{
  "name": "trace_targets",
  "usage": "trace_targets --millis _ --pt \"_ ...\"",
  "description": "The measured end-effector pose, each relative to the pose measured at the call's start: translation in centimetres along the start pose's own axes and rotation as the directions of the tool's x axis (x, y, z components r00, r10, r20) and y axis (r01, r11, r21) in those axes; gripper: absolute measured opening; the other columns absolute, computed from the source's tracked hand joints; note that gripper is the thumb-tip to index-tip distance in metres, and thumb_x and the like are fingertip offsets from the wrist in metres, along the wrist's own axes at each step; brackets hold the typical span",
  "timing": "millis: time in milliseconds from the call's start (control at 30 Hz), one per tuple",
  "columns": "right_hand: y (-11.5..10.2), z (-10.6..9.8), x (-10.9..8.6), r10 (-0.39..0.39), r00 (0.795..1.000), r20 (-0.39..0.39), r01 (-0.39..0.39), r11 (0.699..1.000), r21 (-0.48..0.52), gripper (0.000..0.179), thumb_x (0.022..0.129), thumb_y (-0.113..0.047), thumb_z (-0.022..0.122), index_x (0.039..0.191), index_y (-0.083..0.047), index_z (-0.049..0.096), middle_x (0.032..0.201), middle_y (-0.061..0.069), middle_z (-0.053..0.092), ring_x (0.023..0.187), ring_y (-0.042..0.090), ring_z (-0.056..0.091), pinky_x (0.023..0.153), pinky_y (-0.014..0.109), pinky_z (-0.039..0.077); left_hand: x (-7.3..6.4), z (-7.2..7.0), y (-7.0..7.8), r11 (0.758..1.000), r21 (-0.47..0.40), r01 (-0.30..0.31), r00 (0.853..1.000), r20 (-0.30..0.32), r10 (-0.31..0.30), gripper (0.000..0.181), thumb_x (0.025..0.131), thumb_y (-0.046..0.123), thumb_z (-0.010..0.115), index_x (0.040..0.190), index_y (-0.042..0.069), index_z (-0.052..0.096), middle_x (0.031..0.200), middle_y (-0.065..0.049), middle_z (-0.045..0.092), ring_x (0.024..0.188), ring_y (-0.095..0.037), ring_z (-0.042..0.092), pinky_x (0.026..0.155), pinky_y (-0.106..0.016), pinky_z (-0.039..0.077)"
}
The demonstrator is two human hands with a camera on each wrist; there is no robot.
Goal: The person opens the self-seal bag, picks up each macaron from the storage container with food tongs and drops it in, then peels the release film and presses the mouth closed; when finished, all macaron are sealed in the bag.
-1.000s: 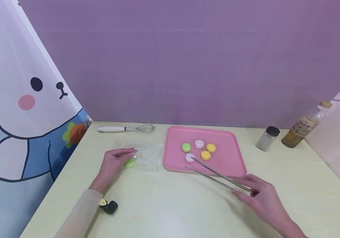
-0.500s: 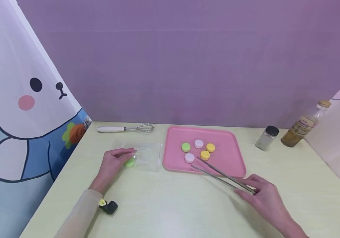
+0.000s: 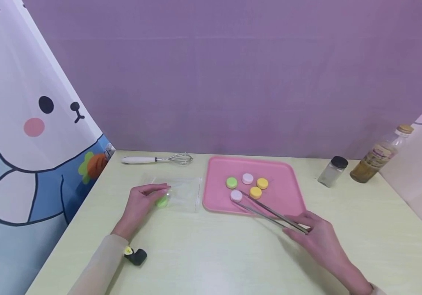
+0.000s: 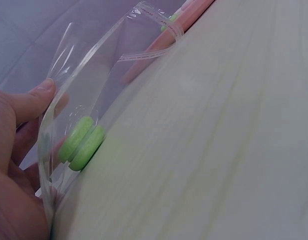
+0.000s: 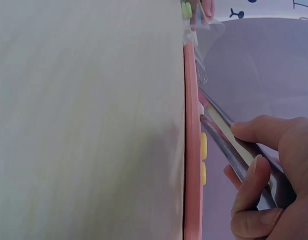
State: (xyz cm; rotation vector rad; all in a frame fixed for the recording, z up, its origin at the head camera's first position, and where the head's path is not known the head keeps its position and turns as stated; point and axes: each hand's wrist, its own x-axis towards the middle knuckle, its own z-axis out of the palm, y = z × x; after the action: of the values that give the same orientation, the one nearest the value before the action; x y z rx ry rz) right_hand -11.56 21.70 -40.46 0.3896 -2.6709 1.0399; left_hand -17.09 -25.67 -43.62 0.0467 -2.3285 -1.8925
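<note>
My left hand (image 3: 140, 207) pinches the upper side of a clear zip bag (image 3: 185, 194) on the table. Inside the bag a green macaron (image 4: 81, 144) stands on its edge, close to the fingers. My right hand (image 3: 319, 237) grips metal tongs (image 3: 270, 214), which reach leftward over the front of a pink tray (image 3: 284, 200). The tong tips lie on either side of the front pale lilac macaron (image 3: 236, 195). Also on the tray are a green macaron (image 3: 231, 182), a second lilac macaron (image 3: 247, 178) and two yellow macarons (image 3: 262, 183).
Behind the bag lies a whisk (image 3: 155, 159) with a white handle. At the back right stand a small jar (image 3: 330, 174) with a black lid and a corked bottle (image 3: 375, 157) of amber liquid. A purple cloth (image 3: 211, 82) backs the table.
The tongs first shift right, off the lilac macaron, then come back left with their tips closer together around it. My left hand and the bag stay in place.
</note>
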Motion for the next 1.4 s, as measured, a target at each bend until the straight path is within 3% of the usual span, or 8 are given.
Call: trace_targets --millis 333,833,1033,1400 --pt "-0.1 0.6 0.5 -0.020 1.000 0.006 0.020 1.000 0.021 0.033 0.075 -0.016 0.091 0.105 -0.008 0.080 0.085 -0.004 0.064 0.051 0.001 0.039 0.037 0.021 0.037 0.0 0.0 0.0 1.000 0.005 -0.005 1.000 -0.003 0.005 0.025 0.089 0.017 0.080 0.111 0.007 0.077 0.114 -0.004 0.075 0.119 -0.017 0.063 0.116 -0.038 0.036" --pt "0.2 1.0 0.4 -0.068 0.998 -0.015 0.068 0.998 0.014 0.033 0.072 -0.007 0.092 0.102 -0.005 0.080 0.083 -0.006 0.063 0.059 0.002 0.044 0.039 0.019 0.039 -0.1 0.1 0.0 1.000 -0.011 0.008 1.000 0.009 -0.008 0.026 0.090 0.017 0.079 0.114 0.007 0.076 0.116 -0.004 0.074 0.121 -0.016 0.062 0.114 -0.036 0.038" --pt "0.0 1.0 0.1 -0.054 0.998 -0.016 0.055 0.998 0.032 0.033 0.073 -0.010 0.091 0.104 -0.006 0.080 0.081 -0.007 0.060 0.054 0.000 0.039 0.038 0.019 0.036 0.0 0.1 0.1 1.000 -0.011 0.010 1.000 0.009 -0.010 0.026 0.090 0.017 0.079 0.114 0.007 0.076 0.117 -0.004 0.074 0.122 -0.017 0.062 0.115 -0.037 0.037" --pt "-1.1 1.1 0.1 -0.089 0.996 -0.022 0.090 0.994 0.059 0.032 0.073 -0.009 0.091 0.103 -0.009 0.081 0.080 -0.009 0.060 0.054 0.001 0.043 0.039 0.019 0.039 0.0 0.1 0.0 1.000 -0.002 -0.016 1.000 0.003 0.016 0.023 0.091 0.015 0.078 0.112 0.006 0.077 0.115 -0.005 0.075 0.121 -0.017 0.063 0.115 -0.036 0.038"
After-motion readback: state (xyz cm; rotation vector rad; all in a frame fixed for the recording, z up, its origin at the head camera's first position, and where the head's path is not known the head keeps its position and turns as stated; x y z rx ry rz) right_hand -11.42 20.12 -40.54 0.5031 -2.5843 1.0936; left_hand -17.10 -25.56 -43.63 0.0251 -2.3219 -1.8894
